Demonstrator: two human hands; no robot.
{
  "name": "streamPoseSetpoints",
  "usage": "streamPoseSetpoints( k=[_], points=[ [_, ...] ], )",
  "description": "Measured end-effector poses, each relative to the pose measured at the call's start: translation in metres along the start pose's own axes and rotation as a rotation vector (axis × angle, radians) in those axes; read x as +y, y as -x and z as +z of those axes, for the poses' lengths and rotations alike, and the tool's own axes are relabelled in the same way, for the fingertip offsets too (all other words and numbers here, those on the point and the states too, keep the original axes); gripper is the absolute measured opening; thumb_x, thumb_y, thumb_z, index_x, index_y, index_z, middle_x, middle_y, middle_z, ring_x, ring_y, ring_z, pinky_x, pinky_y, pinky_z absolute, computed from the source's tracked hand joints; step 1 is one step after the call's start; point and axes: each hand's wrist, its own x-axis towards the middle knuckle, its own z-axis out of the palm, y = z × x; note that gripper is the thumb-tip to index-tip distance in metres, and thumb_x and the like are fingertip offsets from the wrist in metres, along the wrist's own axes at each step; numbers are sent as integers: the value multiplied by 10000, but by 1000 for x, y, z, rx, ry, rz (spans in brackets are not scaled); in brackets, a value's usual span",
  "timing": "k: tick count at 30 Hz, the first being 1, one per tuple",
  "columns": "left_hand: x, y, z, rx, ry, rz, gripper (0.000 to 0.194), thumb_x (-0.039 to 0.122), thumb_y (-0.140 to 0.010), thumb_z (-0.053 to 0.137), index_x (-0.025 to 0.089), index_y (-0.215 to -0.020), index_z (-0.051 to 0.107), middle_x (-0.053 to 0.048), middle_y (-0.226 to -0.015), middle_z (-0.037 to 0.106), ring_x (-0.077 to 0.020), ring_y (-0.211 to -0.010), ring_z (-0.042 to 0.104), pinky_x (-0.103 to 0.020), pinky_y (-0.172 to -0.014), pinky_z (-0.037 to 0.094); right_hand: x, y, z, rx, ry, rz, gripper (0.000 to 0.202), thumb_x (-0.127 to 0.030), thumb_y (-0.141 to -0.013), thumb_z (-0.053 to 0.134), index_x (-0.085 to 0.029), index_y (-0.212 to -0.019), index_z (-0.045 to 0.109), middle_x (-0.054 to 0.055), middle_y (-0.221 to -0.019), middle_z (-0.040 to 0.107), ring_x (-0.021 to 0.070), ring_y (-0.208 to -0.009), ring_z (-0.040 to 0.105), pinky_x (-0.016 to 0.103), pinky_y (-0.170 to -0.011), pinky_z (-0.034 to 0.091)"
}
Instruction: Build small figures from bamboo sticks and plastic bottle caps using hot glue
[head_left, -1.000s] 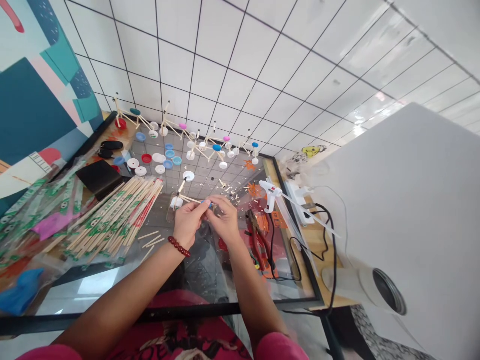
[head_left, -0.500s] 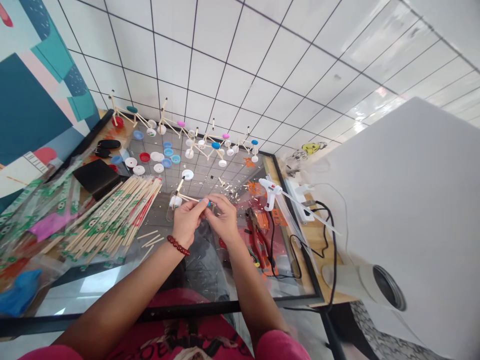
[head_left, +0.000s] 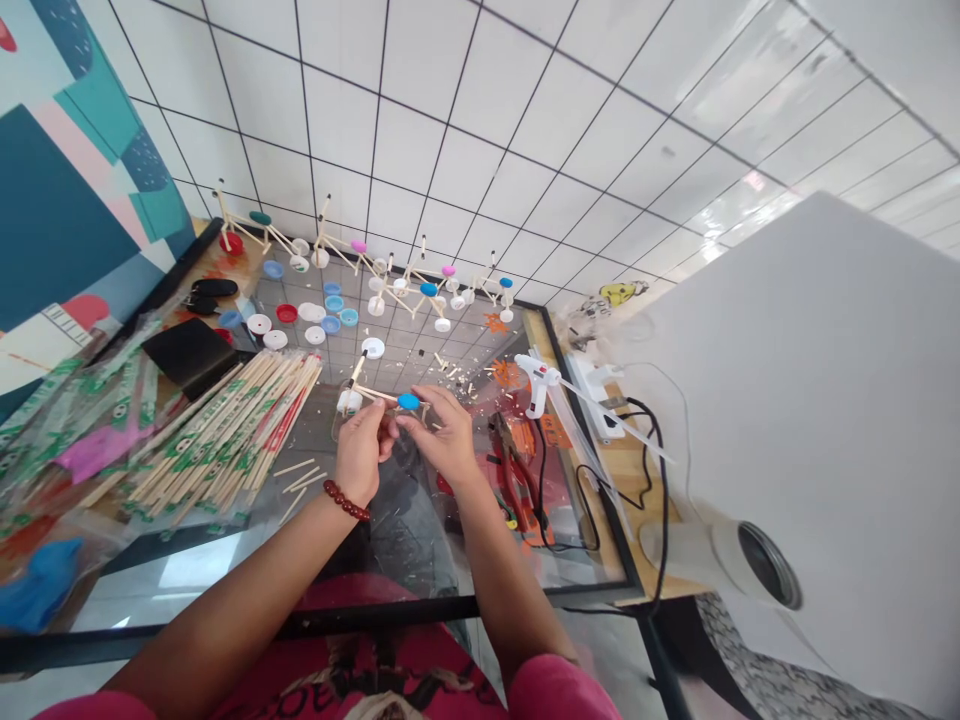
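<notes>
A small stick-and-bottle-cap model (head_left: 364,391) is held between my hands, low over the glass table top. Its sticks meet at a dark-tipped upright, white caps sit at its left end, and a blue cap (head_left: 408,401) lies on top towards the right. My left hand (head_left: 361,452) pinches the sticks just left of the blue cap; a red bead bracelet circles that wrist. On the other side, my right hand (head_left: 444,432) has thumb and fingers closed around the model's right end, beside the blue cap. The fingers partly hide the sticks there.
Several similar finished-looking models (head_left: 429,290) line the tiled wall. Loose bottle caps (head_left: 312,312) lie before them. Wrapped chopsticks (head_left: 232,425) and short cut sticks (head_left: 298,475) are at left. A white glue gun (head_left: 537,382), red-handled pliers (head_left: 517,470) and black cable (head_left: 592,520) lie right.
My left hand has slid slightly left and down, away from the blue cap, which now shows fully. My right hand stays at the model's right end.
</notes>
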Motion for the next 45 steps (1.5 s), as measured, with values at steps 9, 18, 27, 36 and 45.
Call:
streamPoseSetpoints(
  k=[9, 18, 27, 36, 45],
  points=[
    [0, 7, 3, -29, -5, 6, 325, 425, -776, 900, 161, -785, 711, -1, -613, 609, -69, -458, 416, -238, -461, 207, 1, -11, -10, -112, -41, -6, 255, -500, -1024, 779, -339, -1209, 845, 73, -1278, 838, 277, -1218, 798, 471, -1131, 664],
    [-1, 3, 1, -61, 84, -7, 312, 410, -778, 893, 167, -821, 701, 43, -589, 556, -55, -445, 399, -194, -437, 223, -9, -9, -1, -16, -21, -38, 271, -475, -1022, 788, -315, -1236, 835, 81, -1237, 845, 278, -1166, 803, 470, -1092, 676],
    [2, 5, 3, -63, 115, -46, 270, 340, -797, 853, 157, -747, 661, 30, -597, 566, -55, -448, 417, -190, -432, 246, -5, -4, 8, 8, 87, -15, 274, -505, -1049, 737, -298, -1214, 808, 70, -1154, 855, 266, -1111, 817, 429, -1034, 687],
    [3, 3, -4, -62, 92, -51, 277, 322, -788, 834, 176, -993, 716, 83, -526, 543, -51, -394, 321, -169, -418, 184, 26, -2, -17, -107, 184, -149, 358, -370, -991, 860, -322, -1341, 799, 118, -1384, 814, 299, -1302, 759, 545, -1179, 601],
    [-7, 17, -6, -126, 27, -28, 348, 322, -719, 879, 166, -1001, 748, 33, -610, 649, -74, -449, 455, -192, -445, 264, 35, -9, -18, -105, 196, -151, 293, -365, -1070, 715, -303, -1336, 822, 121, -1373, 831, 304, -1293, 766, 553, -1171, 612]
  ],
)
